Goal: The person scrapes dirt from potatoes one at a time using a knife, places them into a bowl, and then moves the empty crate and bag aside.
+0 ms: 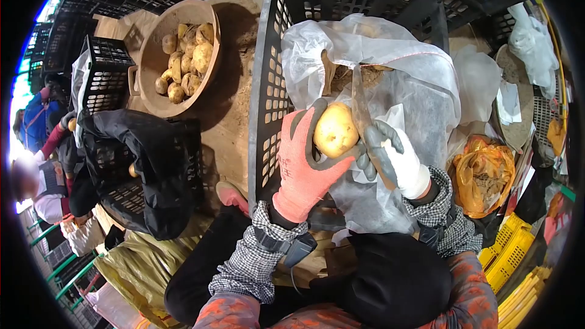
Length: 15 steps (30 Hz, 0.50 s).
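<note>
A yellow potato [336,130] rests in my left hand [304,161], which wears a pink and grey glove with the thumb and fingers curved around it. My right hand [395,157], in a white and grey glove, is closed on a long, narrow, brownish blade-like tool [359,100]. The tool points away from me, just right of the potato. Both hands are above a black crate [258,103] lined with translucent white plastic [420,100]. Inside the liner, soil and part of its contents show behind the tool.
A brown basin [148,67] of potatoes stands on the left. Nearer me are a black crate with dark cloth [161,176] and a co-worker [49,176] at far left. On the right lie an orange bag [484,176] and yellow crates [509,250].
</note>
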Available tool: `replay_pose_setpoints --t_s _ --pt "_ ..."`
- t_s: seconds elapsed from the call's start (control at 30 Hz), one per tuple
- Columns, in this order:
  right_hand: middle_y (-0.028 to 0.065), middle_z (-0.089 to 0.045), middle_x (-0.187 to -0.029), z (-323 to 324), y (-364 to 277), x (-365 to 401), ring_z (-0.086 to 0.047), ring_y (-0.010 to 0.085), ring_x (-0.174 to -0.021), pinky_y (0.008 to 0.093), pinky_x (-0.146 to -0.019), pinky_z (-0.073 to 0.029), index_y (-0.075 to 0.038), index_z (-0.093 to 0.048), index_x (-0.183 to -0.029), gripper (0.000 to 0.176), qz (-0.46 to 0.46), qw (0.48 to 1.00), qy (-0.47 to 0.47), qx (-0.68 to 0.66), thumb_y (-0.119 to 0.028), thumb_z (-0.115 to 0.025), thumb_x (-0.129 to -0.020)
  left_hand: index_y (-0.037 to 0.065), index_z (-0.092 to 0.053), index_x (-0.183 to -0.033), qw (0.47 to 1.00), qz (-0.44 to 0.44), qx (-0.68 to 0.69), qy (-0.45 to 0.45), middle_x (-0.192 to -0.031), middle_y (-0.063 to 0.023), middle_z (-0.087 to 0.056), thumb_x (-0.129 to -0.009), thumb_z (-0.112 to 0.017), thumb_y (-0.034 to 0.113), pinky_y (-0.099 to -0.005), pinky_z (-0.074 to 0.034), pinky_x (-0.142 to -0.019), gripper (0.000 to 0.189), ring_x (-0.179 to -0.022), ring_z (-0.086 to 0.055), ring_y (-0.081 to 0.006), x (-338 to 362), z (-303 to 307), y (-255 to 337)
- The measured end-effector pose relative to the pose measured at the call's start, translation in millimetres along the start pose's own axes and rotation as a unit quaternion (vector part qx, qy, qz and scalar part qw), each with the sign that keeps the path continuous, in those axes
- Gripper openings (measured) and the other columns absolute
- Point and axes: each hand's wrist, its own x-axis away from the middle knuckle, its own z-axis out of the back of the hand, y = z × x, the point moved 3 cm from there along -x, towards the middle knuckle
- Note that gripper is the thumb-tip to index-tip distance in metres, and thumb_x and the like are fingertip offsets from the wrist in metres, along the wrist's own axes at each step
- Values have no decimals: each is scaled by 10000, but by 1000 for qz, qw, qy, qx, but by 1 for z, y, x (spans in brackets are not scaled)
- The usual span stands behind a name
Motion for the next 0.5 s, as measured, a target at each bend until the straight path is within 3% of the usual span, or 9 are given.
replay_pose_setpoints --t_s 0.07,0.1,0.17,0.2,0.27,0.3,0.4,0.47,0.5 --pt "76 -600 -722 1 0 0 -577 180 -594 269 -532 -451 24 -506 -1096 311 3 982 46 184 -196 -533 -878 14 -460 -1232 1000 6 -18 -4 -1165 -211 -443 -544 -814 151 -426 -434 -860 787 -1043 -491 -377 0 1 4" --pt "76 -600 -722 -1 -7 0 -577 180 -594 269 -532 -451 24 -506 -1096 311 2 982 47 184 -196 -533 -878 16 -461 -1231 999 12 -37 -9 -1168 -212 -434 -550 -812 154 -426 -442 -846 779 -1040 -495 -381 0 1 5" --pt "134 -603 -744 -19 -36 3 -591 265 -666 318 -610 -462 35 -552 -1044 286 171 862 -34 475 -132 -533 -811 6 -463 -1228 999 21 -42 -19 -1153 -200 -449 -533 -797 120 -412 -436 -859 779 -1029 -501 -359 2 0 3" --pt "134 -603 -744 -17 -38 3 -591 265 -666 318 -610 -462 35 -552 -1044 286 170 863 -33 475 -132 -533 -811 -4 -465 -1224 998 30 -48 -28 -1139 -188 -464 -516 -782 87 -399 -429 -872 781 -1018 -508 -337 2 -1 2" --pt "170 -545 -1093 -12 -32 2 -565 320 -962 379 -815 -457 18 -517 -1171 419 39 865 -56 496 -216 -603 -834 -4 -467 -1218 998 34 -48 -33 -1141 -192 -463 -517 -780 86 -398 -433 -864 773 -1013 -511 -340 2 -2 2" --pt "170 -545 -1093 -10 -31 3 -565 320 -962 379 -815 -457 18 -517 -1171 419 40 866 -56 496 -216 -603 -834 -5 -469 -1212 997 39 -49 -36 -1144 -197 -463 -518 -779 86 -397 -437 -856 765 -1009 -515 -343 3 -2 2" --pt "174 -557 -1068 -5 -24 2 -605 265 -876 345 -733 -482 29 -517 -1153 402 101 857 -63 502 -245 -574 -865 16 -469 -1219 998 13 -58 -38 -1176 -213 -426 -559 -802 148 -418 -451 -829 751 -1037 -502 -386 5 -2 -1" --pt "126 -591 -741 0 -17 -2 -570 256 -629 317 -587 -449 17 -555 -1024 256 126 904 -52 405 -124 -529 -812 17 -457 -1230 999 20 -23 -40 -1196 -206 -423 -568 -791 117 -403 -442 -861 749 -1061 -500 -369 2 -2 -2" --pt "126 -591 -741 2 -14 -3 -570 256 -629 317 -587 -449 17 -555 -1024 256 129 904 -51 405 -124 -529 -812 17 -444 -1241 999 28 11 -40 -1216 -199 -421 -577 -780 85 -389 -433 -892 748 -1086 -498 -352 0 -1 -3"
